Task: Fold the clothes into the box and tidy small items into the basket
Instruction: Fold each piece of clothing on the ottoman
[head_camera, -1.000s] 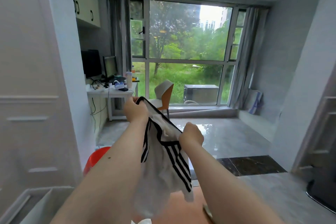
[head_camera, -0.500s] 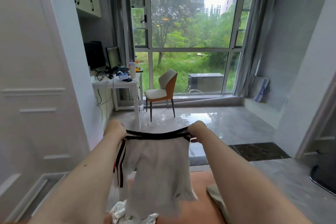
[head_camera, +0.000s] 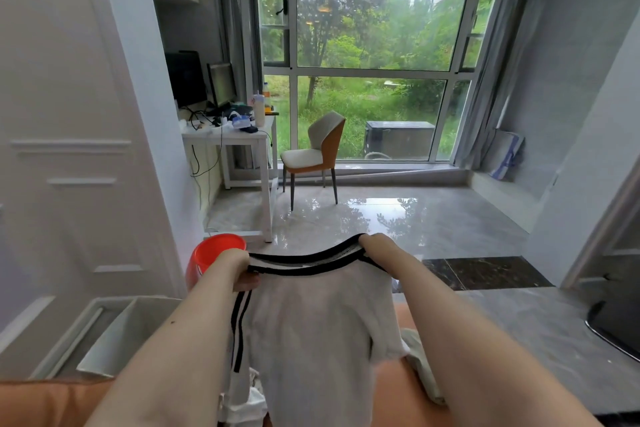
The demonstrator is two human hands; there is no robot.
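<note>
I hold a white garment [head_camera: 311,333] with a black waistband and black side stripes stretched out in front of me. My left hand [head_camera: 239,269] grips the left end of the waistband. My right hand [head_camera: 379,248] grips the right end. The cloth hangs down over an orange surface [head_camera: 48,402]. More pale clothes [head_camera: 420,360] lie on that surface under my right forearm. A white box [head_camera: 128,333] stands open at the lower left, beside a red basket [head_camera: 211,251] on the floor.
A white wardrobe door [head_camera: 69,149] fills the left side. Farther off stand a cluttered white desk [head_camera: 235,139], an orange-and-white chair [head_camera: 318,152] and a large window [head_camera: 374,45]. Glossy tile floor [head_camera: 415,222] lies between. A dark object [head_camera: 616,326] sits at the right edge.
My hands have moved apart and lowered, pulling the waistband out wide and flat. The view has tipped down, bringing the white box and red basket into sight.
</note>
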